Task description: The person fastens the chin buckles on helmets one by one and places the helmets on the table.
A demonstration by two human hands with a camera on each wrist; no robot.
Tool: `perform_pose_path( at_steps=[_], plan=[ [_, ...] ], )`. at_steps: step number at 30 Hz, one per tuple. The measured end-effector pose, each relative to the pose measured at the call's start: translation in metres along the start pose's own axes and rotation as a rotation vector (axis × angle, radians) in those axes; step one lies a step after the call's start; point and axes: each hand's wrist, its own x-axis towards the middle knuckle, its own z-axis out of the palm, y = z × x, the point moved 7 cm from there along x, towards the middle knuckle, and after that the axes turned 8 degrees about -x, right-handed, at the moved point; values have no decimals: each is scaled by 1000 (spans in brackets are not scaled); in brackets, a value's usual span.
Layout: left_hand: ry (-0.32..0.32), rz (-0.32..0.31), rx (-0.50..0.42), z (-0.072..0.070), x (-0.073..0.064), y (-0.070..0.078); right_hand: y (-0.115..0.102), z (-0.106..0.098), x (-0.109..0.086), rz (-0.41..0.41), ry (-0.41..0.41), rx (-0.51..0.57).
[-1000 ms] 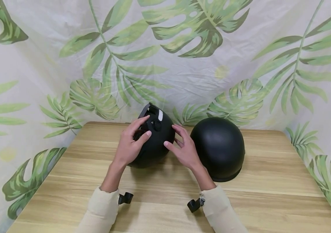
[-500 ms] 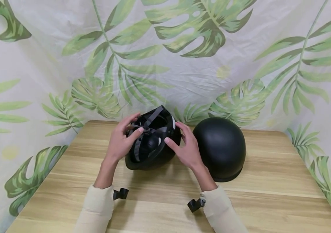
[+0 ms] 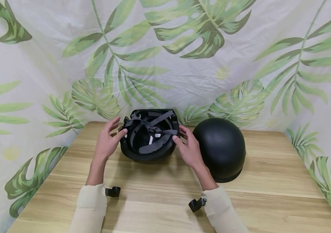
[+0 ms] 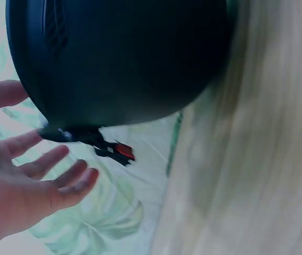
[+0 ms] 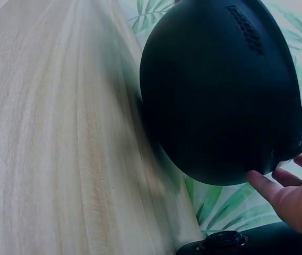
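Note:
A black helmet [image 3: 148, 157] is tipped so its hollow inside faces the head camera, showing grey chin straps [image 3: 150, 124] and padding. At its left rim, my left hand [image 3: 107, 139] has the thumb on the edge and other fingers spread beside it. My right hand [image 3: 190, 145] grips the right rim, thumb on the inner side and fingers behind. In the left wrist view, a buckle with a red part [image 4: 123, 150] hangs below the smooth shell [image 4: 129, 74]. The right wrist view shows fingertips against the shell [image 5: 214, 101] near the rim.
A second black helmet [image 3: 219, 147] sits dome up right beside my right hand. Both rest over a wood-grain table [image 3: 153, 207]. Behind the table's back edge hangs a leaf-patterned cloth [image 3: 194, 87]. Black camera mounts [image 3: 197, 205] stick out from both cuffs.
The helmet has turned from showing its outer shell to showing its strapped inside. My left hand has moved left along with its rim; the right hand stays near the same spot.

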Motion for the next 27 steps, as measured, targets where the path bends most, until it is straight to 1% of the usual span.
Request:
perform_pose_path(
  at_steps=[1, 4, 7, 9, 13, 16, 19, 23, 27],
  plan=[
    [-11, -27, 13, 0, 1, -5, 0, 0, 0, 4, 1, -9],
    [-70, -100, 23, 2, 1, -17, 1, -2, -1, 14, 5, -25],
    [-109, -129, 18, 6, 0, -20, 2, -3, -2, 29, -3, -39],
    [-107, -124, 25, 6, 0, -17, 2, -3, -4, 39, -12, -46],
    [-101, -109, 63, 6, -4, -7, 4, -5, -12, 91, -25, -39],
    [-126, -104, 91, 5, -9, 1, 4, -9, -21, 113, -22, -28],
    [-158, -93, 113, 6, -13, 6, 4, -13, -27, 113, -18, -28],
    [-191, -72, 108, 7, -14, 6, 5, -15, -31, 99, -16, -25],
    [-195, -67, 42, 10, -12, -3, 3, -16, -33, 76, -7, -30]
  ],
)
